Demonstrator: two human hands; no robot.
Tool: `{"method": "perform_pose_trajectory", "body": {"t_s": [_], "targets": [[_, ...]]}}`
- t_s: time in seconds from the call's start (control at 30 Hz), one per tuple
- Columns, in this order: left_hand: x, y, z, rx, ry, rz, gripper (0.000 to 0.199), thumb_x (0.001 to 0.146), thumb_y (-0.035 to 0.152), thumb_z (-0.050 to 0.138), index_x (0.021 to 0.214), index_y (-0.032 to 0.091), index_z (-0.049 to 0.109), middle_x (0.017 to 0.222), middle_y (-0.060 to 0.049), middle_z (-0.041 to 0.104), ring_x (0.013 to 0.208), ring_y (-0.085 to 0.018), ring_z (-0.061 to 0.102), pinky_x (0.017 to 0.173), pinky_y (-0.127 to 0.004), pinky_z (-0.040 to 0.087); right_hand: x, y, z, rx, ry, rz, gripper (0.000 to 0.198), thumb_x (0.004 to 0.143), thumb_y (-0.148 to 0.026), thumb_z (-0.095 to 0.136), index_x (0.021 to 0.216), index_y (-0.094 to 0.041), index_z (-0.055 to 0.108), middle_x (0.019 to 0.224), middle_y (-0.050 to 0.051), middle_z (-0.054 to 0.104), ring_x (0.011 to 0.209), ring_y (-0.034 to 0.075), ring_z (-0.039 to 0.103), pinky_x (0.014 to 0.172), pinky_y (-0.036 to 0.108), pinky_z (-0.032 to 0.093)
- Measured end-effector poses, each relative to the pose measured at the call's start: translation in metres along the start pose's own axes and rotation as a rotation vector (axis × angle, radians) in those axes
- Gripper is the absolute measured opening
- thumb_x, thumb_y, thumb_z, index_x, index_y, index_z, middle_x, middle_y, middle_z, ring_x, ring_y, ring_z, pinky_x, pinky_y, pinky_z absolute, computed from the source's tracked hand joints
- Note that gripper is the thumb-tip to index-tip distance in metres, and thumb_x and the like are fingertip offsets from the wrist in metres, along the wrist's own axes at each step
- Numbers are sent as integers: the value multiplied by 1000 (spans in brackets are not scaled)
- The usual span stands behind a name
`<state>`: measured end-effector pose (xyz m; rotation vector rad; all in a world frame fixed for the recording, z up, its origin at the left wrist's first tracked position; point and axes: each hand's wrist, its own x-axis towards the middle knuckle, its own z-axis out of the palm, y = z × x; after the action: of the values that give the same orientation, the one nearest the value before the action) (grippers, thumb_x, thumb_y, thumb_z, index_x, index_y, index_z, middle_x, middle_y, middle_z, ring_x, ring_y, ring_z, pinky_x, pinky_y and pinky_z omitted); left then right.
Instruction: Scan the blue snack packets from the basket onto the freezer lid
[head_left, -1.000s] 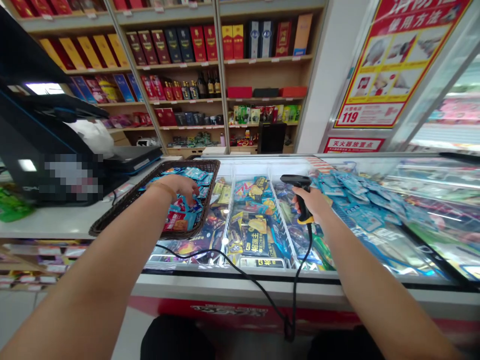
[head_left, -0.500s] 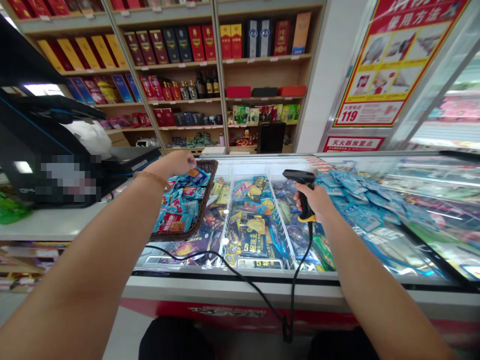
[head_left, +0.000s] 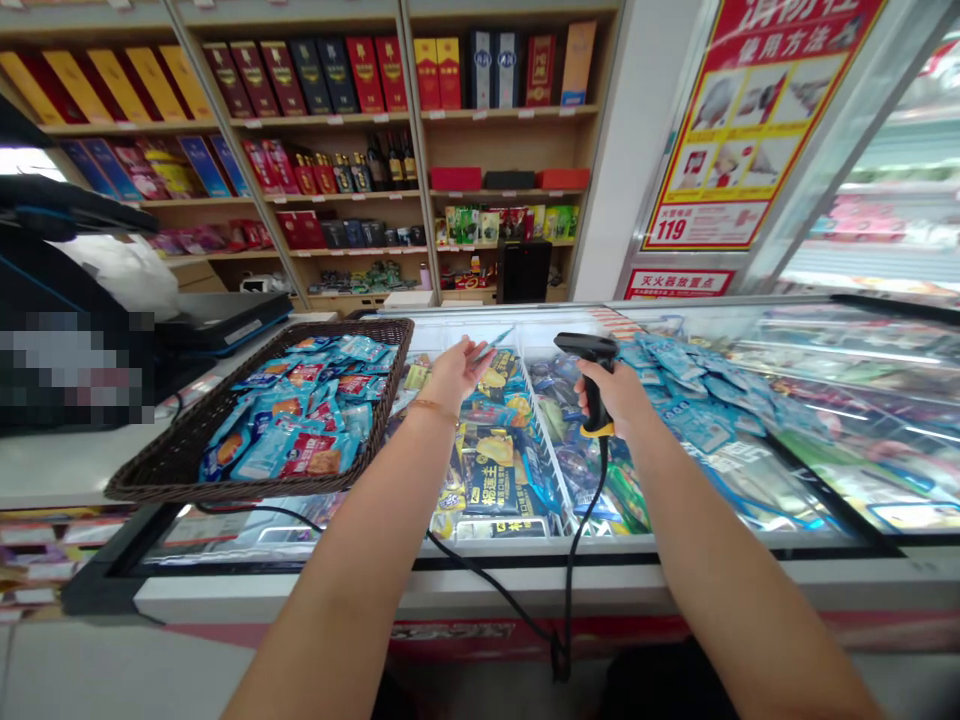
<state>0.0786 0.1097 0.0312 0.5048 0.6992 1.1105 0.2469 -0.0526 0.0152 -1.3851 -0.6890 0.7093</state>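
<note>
My left hand (head_left: 459, 372) is closed on a small blue snack packet (head_left: 495, 343), seen nearly edge-on above the freezer. To its left sits a brown wicker basket (head_left: 154, 470) holding many blue and red snack packets (head_left: 300, 410). My right hand (head_left: 619, 395) grips a black and yellow barcode scanner (head_left: 596, 385) by its handle, its head pointing left toward the packet. A black cable (head_left: 574, 540) hangs from the scanner's grip. Right of the scanner, a pile of light-blue packets (head_left: 690, 375) lies on the freezer's glass.
Below my hands is a chest freezer (head_left: 525, 570) with wire dividers and wrapped frozen goods (head_left: 491, 470). A dark checkout machine (head_left: 67, 300) stands at left. Shelves with boxes and bottles (head_left: 390, 165) line the back, beside a red and yellow wall poster (head_left: 750, 130).
My left hand has moved right, from above the basket toward the scanner, carrying a packet with it. The view has shifted slightly, showing more of the basket. My right hand still holds the scanner.
</note>
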Motion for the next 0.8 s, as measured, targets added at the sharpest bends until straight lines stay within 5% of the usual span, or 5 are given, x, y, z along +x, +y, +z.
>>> {"method": "perform_pose_trajectory", "body": {"t_s": [0.2, 0.43, 0.8], "targets": [[17, -27, -27, -92, 134, -57, 25, 85, -6, 57, 86, 19, 60, 79, 0, 65, 77, -9, 68, 82, -21, 59, -3, -3, 4, -10, 17, -16, 23, 79, -31, 72, 74, -20, 52, 53, -1, 59, 36, 12, 51, 32, 24, 41], [15, -21, -30, -157, -28, -204, 17, 94, 5, 49, 92, 12, 64, 71, -5, 68, 61, -11, 67, 64, -21, 59, -12, -2, 11, -55, -18, -46, 25, 79, -33, 74, 72, -20, 53, 56, -1, 59, 38, 12, 52, 31, 24, 41], [16, -33, -26, -147, 143, -55, 21, 83, 5, 72, 75, 16, 56, 62, 4, 60, 55, -5, 60, 59, -12, 52, -19, 7, 18, -141, -134, -91, 29, 79, -41, 75, 79, -19, 56, 56, -1, 60, 36, 12, 52, 33, 24, 41]]}}
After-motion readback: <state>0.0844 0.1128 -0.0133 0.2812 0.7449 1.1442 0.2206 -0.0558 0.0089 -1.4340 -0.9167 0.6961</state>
